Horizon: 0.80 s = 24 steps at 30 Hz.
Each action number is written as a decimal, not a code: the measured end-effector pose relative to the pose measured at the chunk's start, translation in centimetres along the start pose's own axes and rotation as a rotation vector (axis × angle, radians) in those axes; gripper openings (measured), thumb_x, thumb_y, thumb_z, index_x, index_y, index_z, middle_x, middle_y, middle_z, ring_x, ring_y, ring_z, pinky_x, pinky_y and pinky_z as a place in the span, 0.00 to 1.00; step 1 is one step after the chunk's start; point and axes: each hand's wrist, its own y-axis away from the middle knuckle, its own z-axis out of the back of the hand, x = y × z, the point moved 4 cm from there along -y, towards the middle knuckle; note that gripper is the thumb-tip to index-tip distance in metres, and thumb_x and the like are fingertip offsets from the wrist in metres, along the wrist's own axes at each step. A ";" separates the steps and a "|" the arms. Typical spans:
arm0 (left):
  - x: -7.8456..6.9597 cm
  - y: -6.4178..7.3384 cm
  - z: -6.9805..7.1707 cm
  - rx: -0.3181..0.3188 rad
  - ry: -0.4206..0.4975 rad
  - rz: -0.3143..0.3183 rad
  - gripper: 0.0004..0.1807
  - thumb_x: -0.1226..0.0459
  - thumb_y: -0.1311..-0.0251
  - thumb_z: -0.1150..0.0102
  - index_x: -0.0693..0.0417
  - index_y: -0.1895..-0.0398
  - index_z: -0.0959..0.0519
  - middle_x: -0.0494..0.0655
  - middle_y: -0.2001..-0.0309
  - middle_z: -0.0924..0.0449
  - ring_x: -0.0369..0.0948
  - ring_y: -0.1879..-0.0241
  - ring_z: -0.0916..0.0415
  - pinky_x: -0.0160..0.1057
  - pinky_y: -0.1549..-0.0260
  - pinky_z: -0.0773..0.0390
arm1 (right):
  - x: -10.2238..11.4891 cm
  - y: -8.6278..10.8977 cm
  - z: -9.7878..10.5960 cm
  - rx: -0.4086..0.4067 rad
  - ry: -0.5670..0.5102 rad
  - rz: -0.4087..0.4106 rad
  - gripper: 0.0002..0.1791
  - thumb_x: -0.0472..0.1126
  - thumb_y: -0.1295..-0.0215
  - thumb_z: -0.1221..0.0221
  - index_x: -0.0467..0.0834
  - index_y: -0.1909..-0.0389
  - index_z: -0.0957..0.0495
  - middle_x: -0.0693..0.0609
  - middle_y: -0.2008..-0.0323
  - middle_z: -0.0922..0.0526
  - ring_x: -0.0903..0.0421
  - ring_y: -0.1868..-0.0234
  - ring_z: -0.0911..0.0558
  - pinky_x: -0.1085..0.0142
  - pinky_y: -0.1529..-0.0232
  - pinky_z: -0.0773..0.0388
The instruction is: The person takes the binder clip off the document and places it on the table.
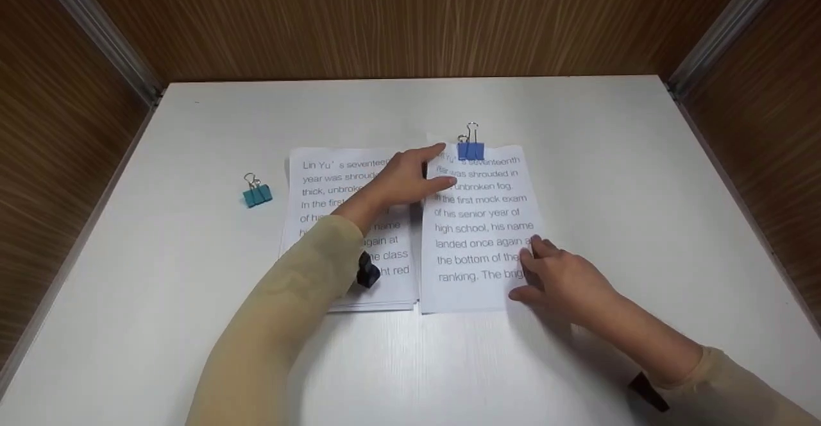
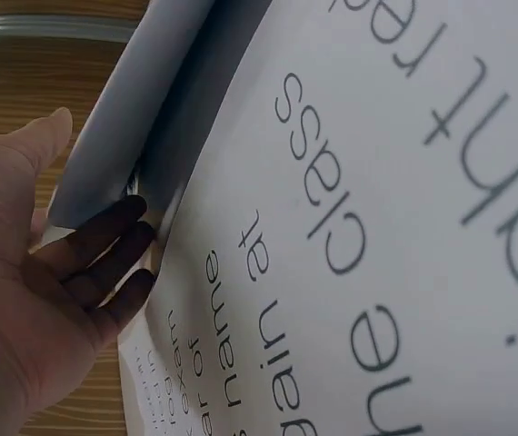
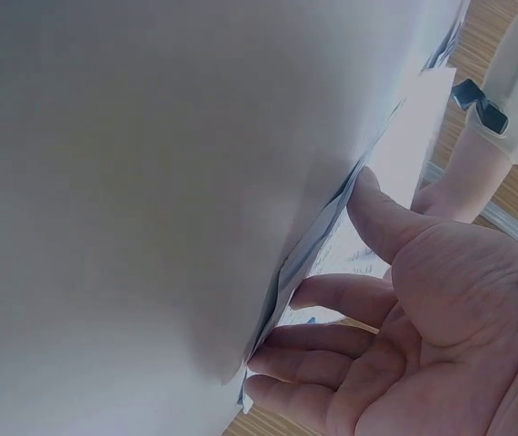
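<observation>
Two printed paper stacks lie side by side on the white table. A blue binder clip (image 1: pixel 471 151) sits on the top edge of the right paper stack (image 1: pixel 481 221), its wire handles pointing away. My left hand (image 1: pixel 404 179) reaches over the left paper stack (image 1: pixel 349 291) to the right stack's upper left corner. Its thumb and index finger are spread; the other fingers reach the gap beside the sheets in the left wrist view. My right hand (image 1: pixel 567 281) touches the right stack's lower right edge with loosely bent fingers, the sheet edges showing beside them in the right wrist view.
A teal binder clip (image 1: pixel 257 195) lies on the table (image 1: pixel 192 272) left of the stacks. Wood-grain panels (image 1: pixel 410 22) stand at the back and both sides. A black device (image 1: pixel 367 271) is at the left sleeve.
</observation>
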 end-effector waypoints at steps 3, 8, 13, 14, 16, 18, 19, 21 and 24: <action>-0.1 0.0 -0.2 0.007 0.044 -0.006 0.42 0.50 0.28 0.35 0.46 0.15 0.41 0.44 0.20 0.34 0.39 0.22 0.38 0.34 0.25 0.41 | 0.0 0.0 0.0 -0.008 0.009 0.002 0.36 0.50 0.40 0.22 0.30 0.38 0.19 0.25 0.36 0.23 0.29 0.37 0.20 0.42 0.45 0.18; 0.1 -0.1 -0.6 -0.012 0.178 0.033 0.37 0.61 0.25 0.38 0.38 0.16 0.38 0.44 0.20 0.34 0.40 0.23 0.36 0.38 0.24 0.41 | 0.1 -0.1 -0.1 -0.002 0.019 -0.004 0.38 0.51 0.40 0.22 0.30 0.38 0.20 0.25 0.35 0.24 0.28 0.36 0.21 0.42 0.44 0.18; 0.7 -0.3 -1.2 -0.045 0.330 0.103 0.35 0.68 0.25 0.42 0.33 0.18 0.34 0.39 0.18 0.39 0.40 0.19 0.46 0.38 0.21 0.48 | 0.1 -0.1 -0.1 0.005 0.016 -0.008 0.39 0.51 0.40 0.23 0.30 0.36 0.20 0.24 0.35 0.25 0.28 0.35 0.22 0.41 0.42 0.19; 0.9 -0.4 -1.4 -0.050 0.356 0.110 0.35 0.69 0.25 0.42 0.34 0.18 0.33 0.39 0.18 0.39 0.39 0.19 0.46 0.38 0.21 0.48 | 0.1 -0.1 -0.1 0.005 0.013 -0.008 0.39 0.51 0.40 0.23 0.30 0.36 0.21 0.24 0.34 0.25 0.27 0.35 0.22 0.41 0.42 0.19; 1.1 -0.7 -1.7 -0.059 0.388 0.121 0.35 0.70 0.25 0.43 0.35 0.19 0.33 0.40 0.18 0.39 0.39 0.19 0.46 0.36 0.22 0.48 | 0.0 0.0 -0.1 0.006 0.008 -0.007 0.39 0.50 0.39 0.23 0.30 0.35 0.21 0.24 0.34 0.25 0.27 0.35 0.22 0.41 0.41 0.20; 1.3 -0.9 -1.9 -0.070 0.394 0.122 0.36 0.71 0.26 0.44 0.38 0.18 0.33 0.41 0.18 0.39 0.40 0.18 0.47 0.36 0.21 0.49 | -0.1 0.0 -0.1 0.005 0.003 -0.008 0.39 0.49 0.39 0.23 0.30 0.35 0.21 0.23 0.34 0.26 0.27 0.35 0.22 0.41 0.42 0.19; 1.3 -1.0 -1.9 -0.074 0.393 0.121 0.36 0.72 0.26 0.44 0.39 0.18 0.34 0.41 0.18 0.40 0.40 0.18 0.48 0.36 0.21 0.50 | -0.1 0.0 -0.1 0.004 0.003 -0.005 0.39 0.49 0.39 0.23 0.30 0.35 0.21 0.24 0.34 0.25 0.27 0.35 0.22 0.41 0.42 0.19; 1.3 -1.1 -2.0 -0.079 0.393 0.121 0.37 0.72 0.27 0.44 0.41 0.17 0.36 0.42 0.17 0.42 0.41 0.17 0.50 0.37 0.21 0.53 | -0.1 0.0 -0.1 0.008 0.004 -0.007 0.39 0.49 0.39 0.23 0.30 0.34 0.21 0.24 0.34 0.26 0.28 0.35 0.22 0.41 0.42 0.19; 1.3 -1.0 -2.0 -0.082 0.405 0.121 0.38 0.72 0.27 0.46 0.43 0.16 0.38 0.42 0.16 0.44 0.41 0.17 0.52 0.37 0.20 0.55 | 0.0 0.0 -0.1 0.011 0.000 -0.009 0.38 0.49 0.39 0.23 0.31 0.35 0.21 0.24 0.34 0.25 0.28 0.34 0.22 0.41 0.42 0.19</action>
